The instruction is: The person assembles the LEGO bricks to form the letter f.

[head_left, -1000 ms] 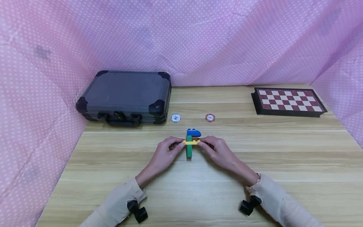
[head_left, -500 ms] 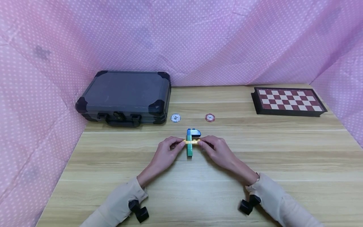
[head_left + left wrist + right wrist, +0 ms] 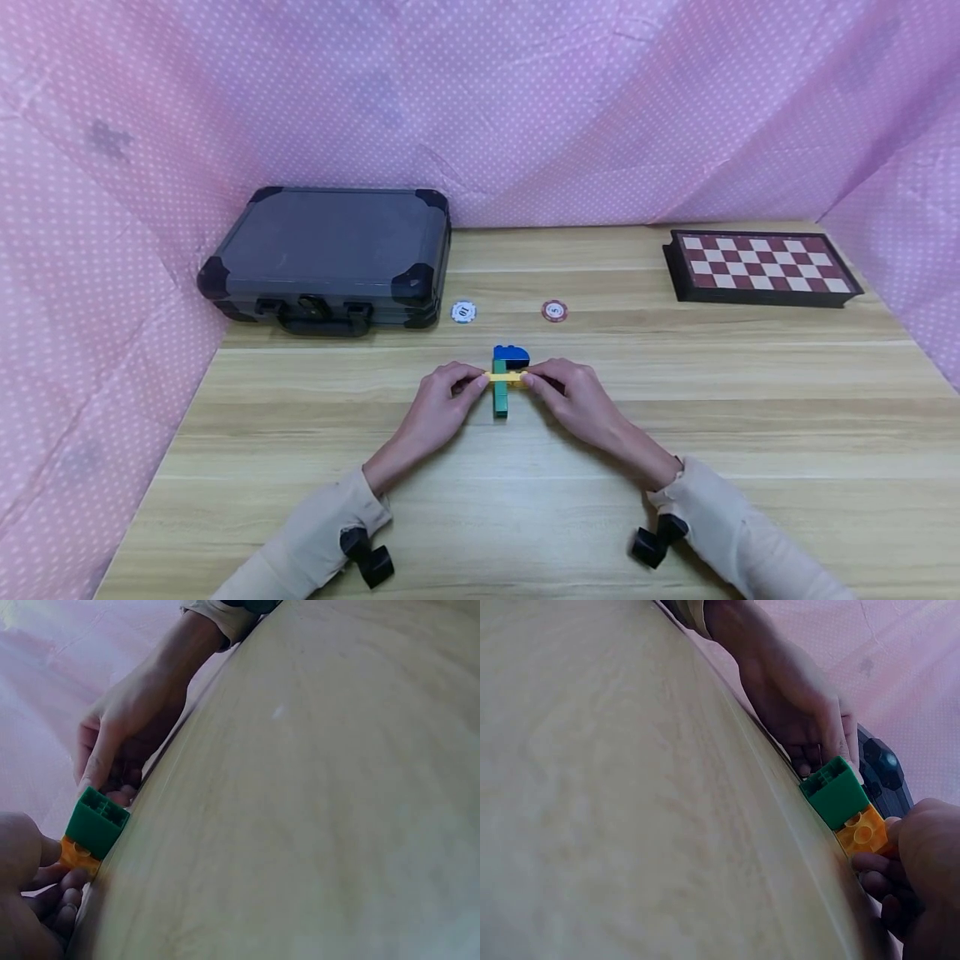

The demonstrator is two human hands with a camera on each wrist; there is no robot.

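Observation:
A small model of building bricks is held between the two hands in the middle of the head view. Its yellow brick [image 3: 507,377] lies crosswise over green bricks [image 3: 500,404], and a blue brick [image 3: 512,353] with a rounded end sits at the far end. My left hand [image 3: 441,410] pinches the yellow brick's left end between thumb and fingers. At the opposite end, my right hand [image 3: 583,402] pinches it likewise. Both wrist views show the hollow underside of a green brick [image 3: 836,795] beside the yellow brick [image 3: 75,856]. The fingertips cover the yellow ends.
A grey hard case [image 3: 330,242] with black corners stands at the back left. Beyond the bricks lie a white-and-blue poker chip [image 3: 463,312] and a red one [image 3: 555,311]. A folded checkered board [image 3: 763,265] rests at the back right. Pink dotted cloth [image 3: 525,117] hangs behind the wooden table [image 3: 510,517].
The brick model has tipped in the fingers: its top was turned more to the camera half a second ago. Both hands keep their hold and stay nearly in place.

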